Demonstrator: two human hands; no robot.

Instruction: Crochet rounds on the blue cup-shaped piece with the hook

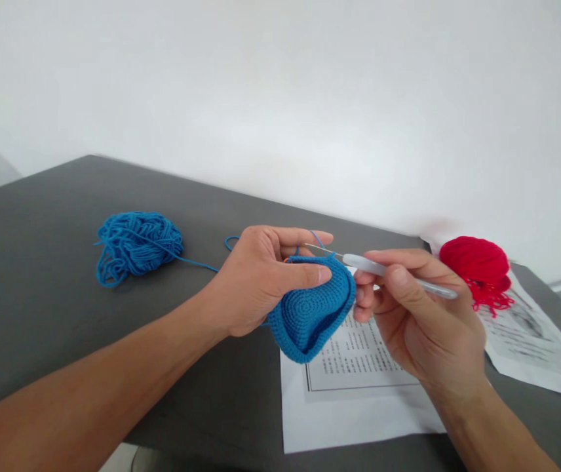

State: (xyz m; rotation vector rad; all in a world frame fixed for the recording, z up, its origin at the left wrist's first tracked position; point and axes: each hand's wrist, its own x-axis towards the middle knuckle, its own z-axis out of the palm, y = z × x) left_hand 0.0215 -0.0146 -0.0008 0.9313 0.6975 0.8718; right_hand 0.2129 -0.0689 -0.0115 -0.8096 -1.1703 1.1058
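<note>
My left hand pinches a round blue crocheted piece at its upper edge, thumb on the front and fingers behind. My right hand is closed around a crochet hook with a pale handle. The hook's metal tip points left into the piece's top edge. A blue strand runs from the work left to a loose heap of blue yarn on the dark grey table.
Under my hands lies a printed white sheet. A second printed sheet lies to the right, with a ball of red yarn on it. A white wall stands behind the table. The table's near edge runs below my left forearm.
</note>
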